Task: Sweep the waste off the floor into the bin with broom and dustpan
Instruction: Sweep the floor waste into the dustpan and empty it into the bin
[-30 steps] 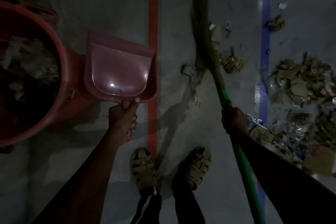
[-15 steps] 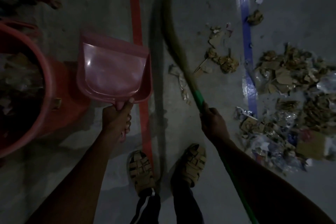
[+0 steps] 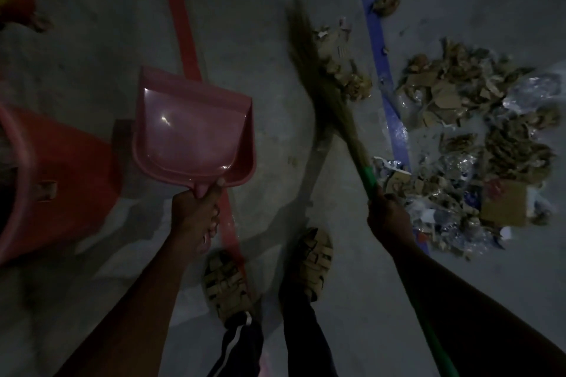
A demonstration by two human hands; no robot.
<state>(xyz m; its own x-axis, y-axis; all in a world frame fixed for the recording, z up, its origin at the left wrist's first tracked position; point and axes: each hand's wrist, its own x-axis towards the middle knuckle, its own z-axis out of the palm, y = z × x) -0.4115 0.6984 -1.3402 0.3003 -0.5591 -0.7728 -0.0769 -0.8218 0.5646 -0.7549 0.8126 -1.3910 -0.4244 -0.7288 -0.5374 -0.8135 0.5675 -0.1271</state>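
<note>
My left hand (image 3: pixel 196 211) grips the handle of a pink dustpan (image 3: pixel 196 128), held above the floor beside the red bin (image 3: pixel 61 180) at the left edge. My right hand (image 3: pixel 389 214) grips the green handle of a grass broom (image 3: pixel 324 76). Its blurred bristles lie against a small clump of brown scraps (image 3: pixel 346 67) left of the blue line. A large pile of cardboard, paper and plastic waste (image 3: pixel 477 144) spreads over the floor at the right.
A red tape line (image 3: pixel 180 15) and a blue tape line (image 3: pixel 376 37) run across the grey floor. My two sandalled feet (image 3: pixel 269 272) stand at the bottom centre. Loose scraps (image 3: pixel 386 0) lie near the blue line at the top.
The broom head has swung right, from near the red line to the small clump by the blue line. The bin has slid further out of view at the left.
</note>
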